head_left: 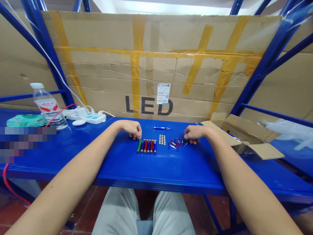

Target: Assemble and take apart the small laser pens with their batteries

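while i watch through the head camera, a pixelated patch point(26, 143) blots out the front left of the blue steel shelf point(117, 163), so whatever lies under it is lost to me. the left hand point(130, 128) rests with its fingers point(138, 133) curled inward, tips right at the left end of a row of six mini flashlights point(146, 146); i can't tell if they actually touch the green one there. the right hand point(192, 133) is curled the same way, its fingers point(190, 138) close beside a tangle of coloured carabiners point(176, 144). neither hand shows anything gripped, though the curl hides the palms (from here i can't swear to it). between the flashlights and the carabiners sits a small stack of silver button cells point(162, 139), and one more blue flashlight point(161, 128) lies crosswise beyond them. further off, there's a water bottle point(47, 106) and a power strip point(89, 117) on the left, and an open cardboard box point(242, 137) on the right, its inside partly hidden by its flaps.
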A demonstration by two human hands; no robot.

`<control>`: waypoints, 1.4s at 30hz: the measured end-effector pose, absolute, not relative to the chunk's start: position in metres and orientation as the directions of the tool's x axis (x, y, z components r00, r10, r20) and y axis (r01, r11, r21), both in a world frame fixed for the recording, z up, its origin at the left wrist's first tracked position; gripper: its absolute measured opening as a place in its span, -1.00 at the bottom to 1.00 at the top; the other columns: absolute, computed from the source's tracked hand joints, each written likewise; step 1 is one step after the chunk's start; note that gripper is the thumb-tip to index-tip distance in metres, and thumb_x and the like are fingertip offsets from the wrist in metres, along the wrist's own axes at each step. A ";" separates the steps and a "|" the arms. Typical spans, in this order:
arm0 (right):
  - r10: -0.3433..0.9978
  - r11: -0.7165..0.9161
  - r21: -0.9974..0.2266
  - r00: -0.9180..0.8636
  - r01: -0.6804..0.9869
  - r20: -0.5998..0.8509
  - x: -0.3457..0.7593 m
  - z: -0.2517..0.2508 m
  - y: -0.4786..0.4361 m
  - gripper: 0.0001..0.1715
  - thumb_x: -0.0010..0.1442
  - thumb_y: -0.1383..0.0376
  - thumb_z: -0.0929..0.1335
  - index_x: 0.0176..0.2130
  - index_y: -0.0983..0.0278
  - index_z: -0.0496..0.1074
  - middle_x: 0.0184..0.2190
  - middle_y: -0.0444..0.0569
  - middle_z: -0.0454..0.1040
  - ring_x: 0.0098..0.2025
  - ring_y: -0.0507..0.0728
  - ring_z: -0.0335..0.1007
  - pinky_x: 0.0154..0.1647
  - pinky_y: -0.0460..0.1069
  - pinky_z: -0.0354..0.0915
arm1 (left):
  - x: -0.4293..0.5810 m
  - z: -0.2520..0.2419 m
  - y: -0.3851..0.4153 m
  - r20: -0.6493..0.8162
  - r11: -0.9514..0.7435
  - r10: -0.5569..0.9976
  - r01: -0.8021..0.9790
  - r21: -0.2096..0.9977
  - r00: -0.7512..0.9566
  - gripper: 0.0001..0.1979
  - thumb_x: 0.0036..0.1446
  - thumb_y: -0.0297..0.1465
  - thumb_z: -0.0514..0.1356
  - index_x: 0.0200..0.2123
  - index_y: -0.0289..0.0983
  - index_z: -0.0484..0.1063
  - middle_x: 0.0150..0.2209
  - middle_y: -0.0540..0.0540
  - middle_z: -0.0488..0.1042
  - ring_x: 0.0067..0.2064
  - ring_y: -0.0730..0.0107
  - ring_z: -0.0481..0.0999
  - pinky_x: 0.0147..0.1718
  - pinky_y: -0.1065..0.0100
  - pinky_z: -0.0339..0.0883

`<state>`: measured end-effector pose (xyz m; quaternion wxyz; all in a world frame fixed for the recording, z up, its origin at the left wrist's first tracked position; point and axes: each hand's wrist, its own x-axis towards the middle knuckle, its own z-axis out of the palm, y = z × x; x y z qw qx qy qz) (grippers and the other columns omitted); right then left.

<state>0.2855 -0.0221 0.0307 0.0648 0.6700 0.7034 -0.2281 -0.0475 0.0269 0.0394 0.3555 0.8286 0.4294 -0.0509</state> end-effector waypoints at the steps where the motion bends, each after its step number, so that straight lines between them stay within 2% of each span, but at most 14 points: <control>1: 0.922 0.006 -0.227 -0.093 0.974 -0.376 0.286 0.031 -0.021 -0.92 0.05 0.39 0.29 -0.48 0.30 0.33 -0.57 -0.07 0.47 -0.59 0.01 0.34 -0.58 -0.09 0.17 | -0.047 0.039 0.027 -0.392 -0.381 0.672 0.747 0.545 0.628 -0.84 -0.17 -0.36 0.23 -0.46 -0.29 0.56 -0.42 -0.12 0.55 -0.39 0.36 0.46 -0.44 0.42 0.27; 6: 0.956 0.044 -0.210 -0.102 0.977 -0.275 0.288 0.027 -0.014 -0.94 0.02 0.37 0.30 -0.49 0.29 0.33 -0.55 -0.06 0.46 -0.58 0.03 0.33 -0.58 -0.07 0.14 | -0.045 0.038 0.026 -0.380 -0.405 0.665 0.738 0.540 0.643 -0.83 -0.15 -0.35 0.22 -0.45 -0.29 0.55 -0.43 -0.11 0.54 -0.41 0.38 0.44 -0.46 0.42 0.24; 19: 0.963 0.079 -0.234 -0.135 0.969 -0.232 0.291 0.023 -0.009 -0.95 -0.01 0.38 0.29 -0.49 0.29 0.34 -0.54 -0.07 0.48 -0.57 0.03 0.36 -0.55 -0.08 0.18 | -0.047 0.041 0.029 -0.380 -0.442 0.636 0.720 0.535 0.672 -0.80 -0.09 -0.33 0.23 -0.36 -0.30 0.52 -0.35 -0.11 0.55 -0.33 0.36 0.47 -0.38 0.39 0.28; 23: 0.968 0.081 -0.236 -0.133 0.968 -0.213 0.292 0.023 -0.008 -0.95 -0.01 0.38 0.29 -0.48 0.29 0.35 -0.54 -0.06 0.48 -0.57 0.04 0.37 -0.54 -0.07 0.19 | -0.050 0.041 0.029 -0.394 -0.395 0.658 0.739 0.545 0.642 -0.68 -0.13 -0.25 0.31 -0.28 -0.28 0.46 -0.32 -0.10 0.55 -0.31 0.33 0.48 -0.39 0.38 0.29; 27: 0.963 0.083 -0.256 -0.144 0.963 -0.229 0.290 0.023 -0.009 -0.95 0.00 0.39 0.29 -0.48 0.29 0.34 -0.54 -0.07 0.48 -0.58 0.02 0.36 -0.54 -0.08 0.18 | -0.049 0.040 0.028 -0.446 -0.372 0.629 0.751 0.545 0.636 -0.56 -0.23 -0.24 0.39 -0.25 -0.27 0.41 -0.36 -0.07 0.52 -0.35 0.33 0.46 -0.42 0.38 0.28; 42: 0.953 0.053 -0.316 -0.142 0.947 -0.266 0.287 0.025 -0.012 -0.94 0.04 0.40 0.29 -0.45 0.30 0.35 -0.52 -0.06 0.49 -0.55 0.02 0.38 -0.55 -0.09 0.17 | -0.049 0.039 0.030 -0.452 -0.392 0.628 0.759 0.520 0.634 -0.59 -0.18 -0.19 0.36 -0.26 -0.25 0.40 -0.37 -0.06 0.50 -0.33 0.31 0.46 -0.42 0.36 0.27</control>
